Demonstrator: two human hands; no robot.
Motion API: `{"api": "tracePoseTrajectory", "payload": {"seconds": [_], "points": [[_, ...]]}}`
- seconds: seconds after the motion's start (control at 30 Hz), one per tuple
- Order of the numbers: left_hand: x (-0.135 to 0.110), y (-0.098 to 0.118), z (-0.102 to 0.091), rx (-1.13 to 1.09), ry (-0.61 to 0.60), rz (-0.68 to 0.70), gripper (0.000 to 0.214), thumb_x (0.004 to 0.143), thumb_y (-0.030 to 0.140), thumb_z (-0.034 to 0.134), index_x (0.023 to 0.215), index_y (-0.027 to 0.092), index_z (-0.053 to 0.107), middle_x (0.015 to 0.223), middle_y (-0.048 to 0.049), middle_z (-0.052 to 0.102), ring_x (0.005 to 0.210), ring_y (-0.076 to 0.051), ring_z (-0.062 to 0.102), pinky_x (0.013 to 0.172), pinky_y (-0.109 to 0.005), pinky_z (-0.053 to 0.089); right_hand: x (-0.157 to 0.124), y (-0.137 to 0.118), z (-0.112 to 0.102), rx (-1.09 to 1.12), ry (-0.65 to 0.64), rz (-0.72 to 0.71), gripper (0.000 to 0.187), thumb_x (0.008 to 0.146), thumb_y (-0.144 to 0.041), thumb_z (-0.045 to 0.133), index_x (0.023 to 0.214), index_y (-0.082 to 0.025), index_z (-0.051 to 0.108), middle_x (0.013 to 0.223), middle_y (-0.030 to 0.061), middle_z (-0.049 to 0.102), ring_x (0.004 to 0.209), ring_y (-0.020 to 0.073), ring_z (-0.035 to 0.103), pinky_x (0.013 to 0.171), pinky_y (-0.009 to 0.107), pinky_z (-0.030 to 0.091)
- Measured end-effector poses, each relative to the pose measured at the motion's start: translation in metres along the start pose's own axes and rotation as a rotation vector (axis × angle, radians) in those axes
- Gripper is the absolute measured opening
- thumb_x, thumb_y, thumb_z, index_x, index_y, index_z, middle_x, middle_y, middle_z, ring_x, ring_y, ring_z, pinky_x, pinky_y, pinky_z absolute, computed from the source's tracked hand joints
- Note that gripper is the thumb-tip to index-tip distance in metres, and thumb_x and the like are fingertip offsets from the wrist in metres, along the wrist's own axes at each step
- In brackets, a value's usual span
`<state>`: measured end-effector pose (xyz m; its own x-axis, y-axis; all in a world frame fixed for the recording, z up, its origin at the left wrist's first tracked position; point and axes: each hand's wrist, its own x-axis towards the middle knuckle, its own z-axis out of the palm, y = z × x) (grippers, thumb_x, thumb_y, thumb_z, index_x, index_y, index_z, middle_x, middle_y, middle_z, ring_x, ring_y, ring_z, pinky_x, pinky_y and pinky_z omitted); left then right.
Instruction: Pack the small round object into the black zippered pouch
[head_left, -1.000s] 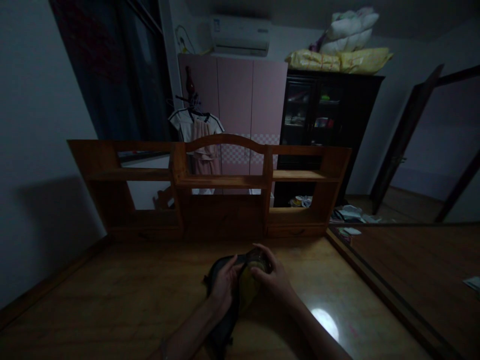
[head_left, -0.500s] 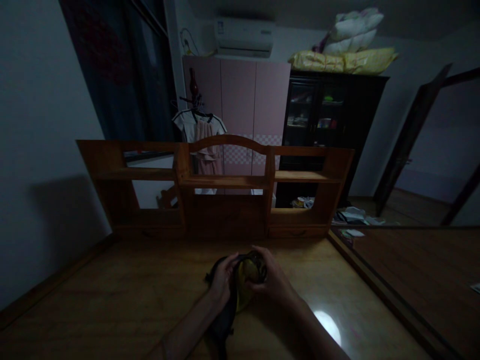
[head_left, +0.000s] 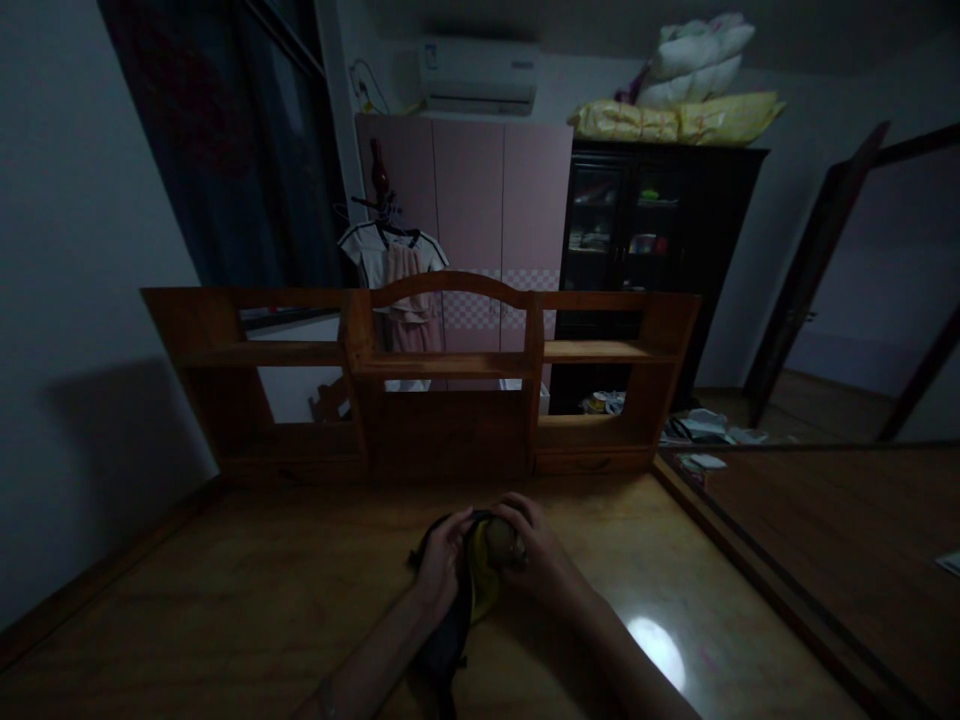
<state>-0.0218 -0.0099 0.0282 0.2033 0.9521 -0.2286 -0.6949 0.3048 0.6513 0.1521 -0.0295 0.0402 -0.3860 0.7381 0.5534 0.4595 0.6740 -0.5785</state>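
A black bag with straps and a yellow lining lies on the wooden desk, its mouth held apart. My left hand is closed on the bag's left edge, thumb and fingers along the rim. At the bag's right side, my right hand curls its fingers around the opening. Between that hand and the lining shows a dull brownish, rounded patch; in this dim light I cannot make out whether it is a separate object or part of the bag. The right fingertips are partly hidden.
The wooden desk top spreads around the bag, with a bright light reflection at right. A wooden shelf unit stands along its far edge. A wall borders the left side. Behind are a pink wardrobe and a dark cabinet.
My right hand has turned and closed further over the bag's right rim. Dark loops seen by its fingers before are now mostly covered. The left hand keeps its grip; the view shifts slightly.
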Motion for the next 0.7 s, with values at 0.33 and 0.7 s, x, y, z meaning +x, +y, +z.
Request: {"api": "tracePoseTrajectory", "payload": {"seconds": [0.33,0.7], "points": [[-0.007,0.011,0.003,-0.102,-0.232,-0.227,0.029,0.087,0.031,0.049,0.089,0.007,0.065,0.081,-0.0113,0.073,0.076,-0.023,0.070,0.077,-0.034,0.053,0.003,0.008,0.003,-0.035,0.038,-0.092,0.078,0.066,0.001,0.054,0.137,-0.024,0.031,0.136,0.0109,0.042,0.129,0.0252,0.037,0.107,0.045,0.033],[0.003,0.003,-0.003,-0.039,-0.284,-0.197,0.021,0.081,0.012,0.058,0.100,0.006,0.065,0.096,-0.0126,0.070,0.090,-0.023,0.068,0.087,-0.032,0.050,0.000,0.020,0.011,-0.218,-0.010,-0.131,0.075,0.077,0.005,0.041,0.142,-0.030,0.024,0.147,0.0082,0.029,0.139,0.0241,0.019,0.108,0.050,0.033]]}}
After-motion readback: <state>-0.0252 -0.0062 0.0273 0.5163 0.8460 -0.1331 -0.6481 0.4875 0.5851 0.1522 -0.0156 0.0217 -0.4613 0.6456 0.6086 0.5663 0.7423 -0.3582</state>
